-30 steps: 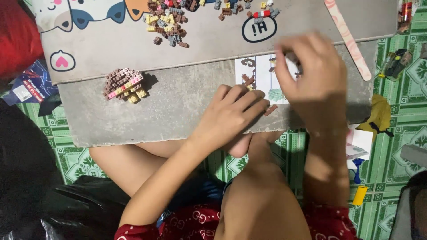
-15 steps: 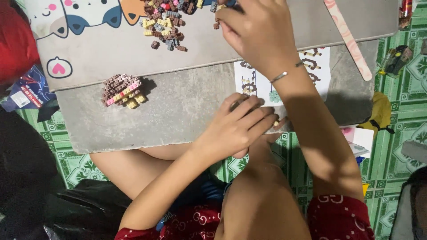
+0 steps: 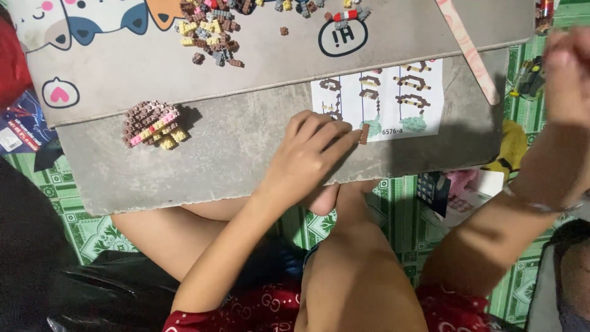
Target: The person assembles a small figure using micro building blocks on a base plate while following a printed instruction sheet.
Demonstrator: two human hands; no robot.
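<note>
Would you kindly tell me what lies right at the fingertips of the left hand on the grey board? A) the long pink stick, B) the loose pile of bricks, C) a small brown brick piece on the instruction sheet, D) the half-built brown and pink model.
C: the left hand rests flat on the grey board, its fingertips beside a small brown brick piece lying on the lower edge of the instruction sheet.

- The counter (image 3: 203, 166) lies across the person's lap, above the floor mat (image 3: 86, 230).
- A board (image 3: 276, 61) lies on the counter's far part.
- Loose bricks (image 3: 209, 34) are scattered on the board's far edge.
- A built brick piece (image 3: 150, 125) sits on the counter, left.
- An instruction sheet (image 3: 399, 101) lies right of it, partly under the board.
- The left hand (image 3: 310, 154) rests on the counter, touching the sheet's near left corner beside a small brick strip (image 3: 364, 133).
- The right hand (image 3: 568, 67) is at the far right, off the counter.
</note>
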